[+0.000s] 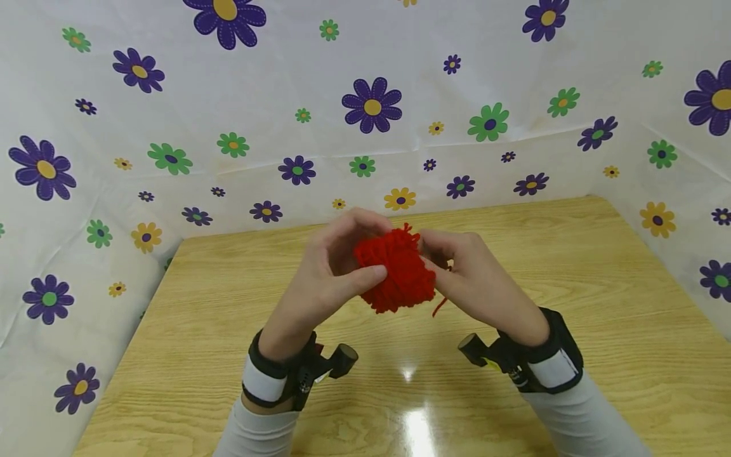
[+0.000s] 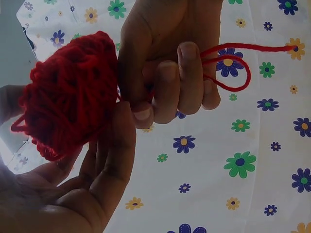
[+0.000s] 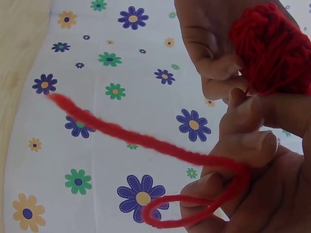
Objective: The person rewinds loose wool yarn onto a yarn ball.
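A ball of red yarn [image 1: 402, 270] is held up over the table between both hands. My left hand [image 1: 331, 266] grips it from the left, thumb on the near face and fingers behind. Beside the ball's right side, my right hand [image 1: 474, 273] has its fingers curled round a strand of the yarn. In the right wrist view the loose yarn end [image 3: 131, 138] trails from those fingers and bends into a small loop [image 3: 180, 223]. The left wrist view shows the wound yarn ball [image 2: 73, 94] close to the right hand's fingertips [image 2: 143, 115].
Beneath the hands lies a light wood-grain table [image 1: 228, 330]. A white sheet [image 1: 274, 82] printed with purple, green and yellow flowers hangs behind it and along the sides. Each wrist carries a black strap with a small camera, such as the left wrist camera [image 1: 342, 360].
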The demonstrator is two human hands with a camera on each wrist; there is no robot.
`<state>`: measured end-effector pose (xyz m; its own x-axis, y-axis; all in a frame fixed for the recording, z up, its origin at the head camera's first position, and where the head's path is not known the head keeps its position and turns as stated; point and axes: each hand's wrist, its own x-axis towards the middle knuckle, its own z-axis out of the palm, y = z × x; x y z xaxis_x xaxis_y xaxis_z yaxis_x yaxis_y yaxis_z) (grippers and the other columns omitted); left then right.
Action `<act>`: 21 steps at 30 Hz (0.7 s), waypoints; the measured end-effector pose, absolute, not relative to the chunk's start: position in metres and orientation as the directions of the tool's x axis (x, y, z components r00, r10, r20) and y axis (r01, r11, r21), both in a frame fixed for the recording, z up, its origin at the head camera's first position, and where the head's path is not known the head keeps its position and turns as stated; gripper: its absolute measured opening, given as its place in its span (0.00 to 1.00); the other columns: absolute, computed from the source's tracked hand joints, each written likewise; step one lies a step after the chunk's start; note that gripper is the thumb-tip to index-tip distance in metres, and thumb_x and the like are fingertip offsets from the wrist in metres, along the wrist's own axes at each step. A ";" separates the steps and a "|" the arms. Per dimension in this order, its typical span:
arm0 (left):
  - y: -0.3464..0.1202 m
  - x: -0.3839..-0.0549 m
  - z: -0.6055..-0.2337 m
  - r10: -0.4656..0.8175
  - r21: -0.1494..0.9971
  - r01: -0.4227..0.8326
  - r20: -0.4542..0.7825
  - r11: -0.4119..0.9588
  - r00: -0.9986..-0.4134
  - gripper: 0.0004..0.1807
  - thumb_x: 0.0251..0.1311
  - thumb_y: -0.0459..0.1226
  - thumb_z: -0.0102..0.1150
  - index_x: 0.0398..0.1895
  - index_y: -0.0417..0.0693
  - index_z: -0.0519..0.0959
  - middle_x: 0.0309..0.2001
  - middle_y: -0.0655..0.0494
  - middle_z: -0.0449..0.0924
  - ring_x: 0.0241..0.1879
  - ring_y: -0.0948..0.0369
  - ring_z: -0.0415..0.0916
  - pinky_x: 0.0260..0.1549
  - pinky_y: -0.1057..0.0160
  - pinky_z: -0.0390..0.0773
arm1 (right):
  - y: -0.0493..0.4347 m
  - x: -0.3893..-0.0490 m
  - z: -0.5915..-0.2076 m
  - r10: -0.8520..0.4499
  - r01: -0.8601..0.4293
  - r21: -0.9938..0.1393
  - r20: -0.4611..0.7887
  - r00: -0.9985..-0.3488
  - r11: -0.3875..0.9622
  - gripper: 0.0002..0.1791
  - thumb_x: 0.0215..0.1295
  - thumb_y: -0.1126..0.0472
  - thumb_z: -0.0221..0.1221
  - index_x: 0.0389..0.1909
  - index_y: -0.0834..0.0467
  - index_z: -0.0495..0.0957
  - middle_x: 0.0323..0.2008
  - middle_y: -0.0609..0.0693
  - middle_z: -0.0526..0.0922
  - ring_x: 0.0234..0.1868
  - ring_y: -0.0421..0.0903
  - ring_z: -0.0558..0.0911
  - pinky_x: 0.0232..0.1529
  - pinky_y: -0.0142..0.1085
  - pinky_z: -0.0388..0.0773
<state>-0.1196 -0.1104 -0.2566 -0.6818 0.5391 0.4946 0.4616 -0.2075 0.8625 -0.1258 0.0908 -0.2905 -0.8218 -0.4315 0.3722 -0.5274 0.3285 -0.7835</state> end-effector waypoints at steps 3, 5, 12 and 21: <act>-0.111 -0.121 -0.256 0.585 0.861 0.466 0.489 -0.205 -0.647 0.19 0.54 0.34 0.54 0.48 0.33 0.67 0.41 0.41 0.71 0.36 0.46 0.72 0.29 0.49 0.77 | 0.091 -0.126 -0.289 -0.432 -0.522 -0.784 0.364 -0.825 0.336 0.06 0.63 0.64 0.49 0.34 0.53 0.75 0.26 0.42 0.78 0.25 0.40 0.74 0.28 0.35 0.76; -0.110 -0.120 -0.255 0.619 0.867 0.463 0.470 -0.187 -0.630 0.20 0.54 0.32 0.53 0.50 0.32 0.67 0.44 0.41 0.71 0.37 0.47 0.72 0.29 0.50 0.78 | 0.092 -0.126 -0.289 -0.427 -0.511 -0.790 0.355 -0.832 0.339 0.07 0.64 0.64 0.48 0.34 0.53 0.74 0.26 0.42 0.78 0.25 0.40 0.74 0.28 0.35 0.76; -0.109 -0.114 -0.248 0.677 0.870 0.475 0.429 -0.132 -0.598 0.19 0.50 0.21 0.51 0.49 0.27 0.69 0.43 0.44 0.70 0.36 0.52 0.70 0.27 0.53 0.78 | 0.092 -0.128 -0.289 -0.393 -0.516 -0.781 0.378 -0.838 0.350 0.08 0.65 0.56 0.49 0.28 0.51 0.73 0.22 0.43 0.75 0.27 0.40 0.72 0.27 0.36 0.73; -0.108 -0.114 -0.251 0.618 0.813 0.562 0.365 0.153 -0.696 0.19 0.49 0.25 0.55 0.48 0.39 0.72 0.41 0.53 0.73 0.33 0.58 0.70 0.34 0.60 0.78 | 0.095 -0.127 -0.286 -0.315 -0.491 -0.793 0.391 -0.865 0.360 0.12 0.63 0.48 0.49 0.25 0.49 0.72 0.22 0.44 0.73 0.26 0.40 0.72 0.23 0.37 0.69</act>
